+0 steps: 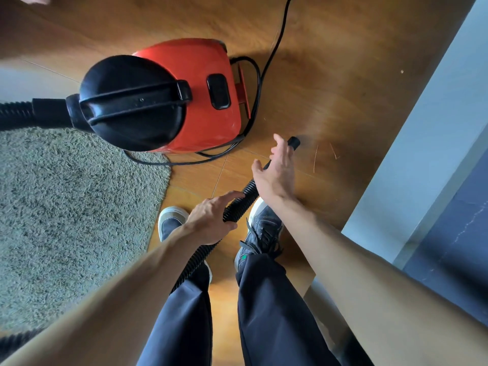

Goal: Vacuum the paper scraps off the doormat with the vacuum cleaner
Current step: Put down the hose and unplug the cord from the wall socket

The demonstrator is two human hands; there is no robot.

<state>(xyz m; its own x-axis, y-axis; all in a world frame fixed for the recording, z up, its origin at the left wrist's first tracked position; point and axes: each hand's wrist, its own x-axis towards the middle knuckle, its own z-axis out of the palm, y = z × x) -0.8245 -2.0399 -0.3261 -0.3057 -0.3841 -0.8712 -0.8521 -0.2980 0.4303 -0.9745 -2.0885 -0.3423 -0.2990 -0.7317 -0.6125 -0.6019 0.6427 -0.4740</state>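
Note:
A red vacuum cleaner [190, 83] with a black top stands on the wooden floor at the corner of the grey shaggy doormat [68, 207]. Its black ribbed hose [241, 202] runs between my feet. My left hand [208, 220] grips the hose from above, index finger stretched along it. The hose's narrow nozzle end [293, 142] points away to the right. Over that end my right hand [277, 173] hovers with fingers spread, holding nothing. No paper scraps show on the visible part of the mat.
The black power cord [277, 40] loops round the cleaner's back and runs off the top edge. A few thin light slivers [315, 158] lie on the floor by the nozzle. A pale grey wall base [422, 154] borders the right. My shoes [264, 228] stand below the hands.

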